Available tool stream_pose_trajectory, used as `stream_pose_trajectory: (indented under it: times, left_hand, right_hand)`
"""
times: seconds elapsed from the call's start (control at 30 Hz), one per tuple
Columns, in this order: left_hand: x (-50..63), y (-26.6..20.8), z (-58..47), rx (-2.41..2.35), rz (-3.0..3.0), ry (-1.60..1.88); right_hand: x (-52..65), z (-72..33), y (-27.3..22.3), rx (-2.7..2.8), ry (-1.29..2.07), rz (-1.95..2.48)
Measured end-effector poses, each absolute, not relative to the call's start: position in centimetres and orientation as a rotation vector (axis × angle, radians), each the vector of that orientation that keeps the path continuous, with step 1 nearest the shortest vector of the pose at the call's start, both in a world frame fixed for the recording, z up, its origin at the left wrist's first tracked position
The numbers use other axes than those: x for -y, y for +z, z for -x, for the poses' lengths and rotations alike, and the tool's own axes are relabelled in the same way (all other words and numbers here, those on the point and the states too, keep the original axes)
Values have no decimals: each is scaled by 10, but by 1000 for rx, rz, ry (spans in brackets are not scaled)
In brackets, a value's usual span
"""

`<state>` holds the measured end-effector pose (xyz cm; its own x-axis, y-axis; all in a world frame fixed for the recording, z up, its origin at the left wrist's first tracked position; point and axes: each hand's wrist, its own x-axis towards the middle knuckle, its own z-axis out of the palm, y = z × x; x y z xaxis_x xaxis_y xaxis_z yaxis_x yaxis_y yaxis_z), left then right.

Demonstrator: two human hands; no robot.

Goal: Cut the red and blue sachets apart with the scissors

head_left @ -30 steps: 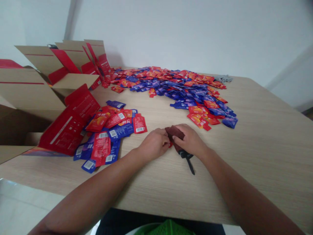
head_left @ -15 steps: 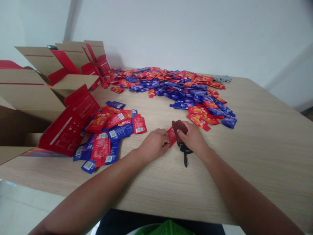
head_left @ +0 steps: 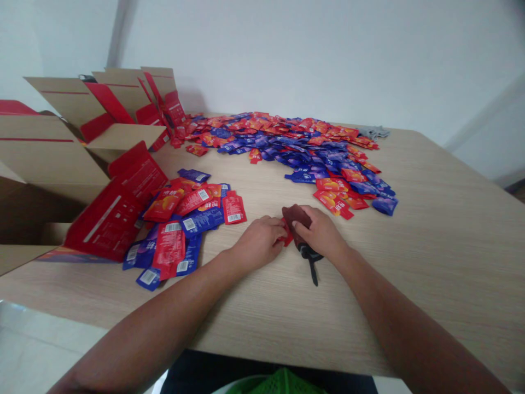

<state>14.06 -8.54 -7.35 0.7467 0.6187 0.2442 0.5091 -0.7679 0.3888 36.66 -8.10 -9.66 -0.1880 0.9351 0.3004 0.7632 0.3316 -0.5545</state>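
Note:
In the head view, my left hand (head_left: 262, 239) is closed, its fingertips at the left edge of a small red sachet (head_left: 287, 232) on the table. My right hand (head_left: 322, 231) grips a dark brown, flat object with a black end and a thin black tail (head_left: 298, 223), whose exact kind I cannot make out. The brown object lies over the right side of the red sachet and hides part of it. To the left of my left hand spreads a loose heap of red and blue sachets (head_left: 200, 220), many with their barcodes up.
A large mound of red and blue sachets (head_left: 303, 151) stretches along the back of the table (head_left: 443, 230). Open red and tan cardboard boxes (head_left: 104, 230) stand at the left, flaps raised. A grey cloth (head_left: 374, 132) lies at the far right of the mound.
My right hand has shifted slightly left with the brown object, which now covers more of the red sachet. My left fingers have moved a little to the right over the sachet.

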Motion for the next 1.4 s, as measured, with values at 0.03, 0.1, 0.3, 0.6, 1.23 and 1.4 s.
stream_pose_trajectory:
  times: [0.03,0.1,0.3,0.6,1.23,1.4]
  left_hand:
    - [85,-74,-140,-869,-2652,520]
    - [85,-74,-140,-863,-2655,521]
    - [86,-75,-140,-871,-2652,540]
    - [87,-66,-139,-849,-2677,453]
    - [89,-59,-137,-760,-2704,378]
    - [89,-59,-137,-756,-2708,380]
  right_hand:
    - [80,-368,-96,1975,364,1519]
    - [79,-370,-96,1908,340,1572]
    - [76,-375,-99,1850,260,1605]
    - [84,-366,-94,2005,336,1436]
    - [89,-363,-91,2102,400,1320]
    - [87,-363,-91,2081,400,1420]
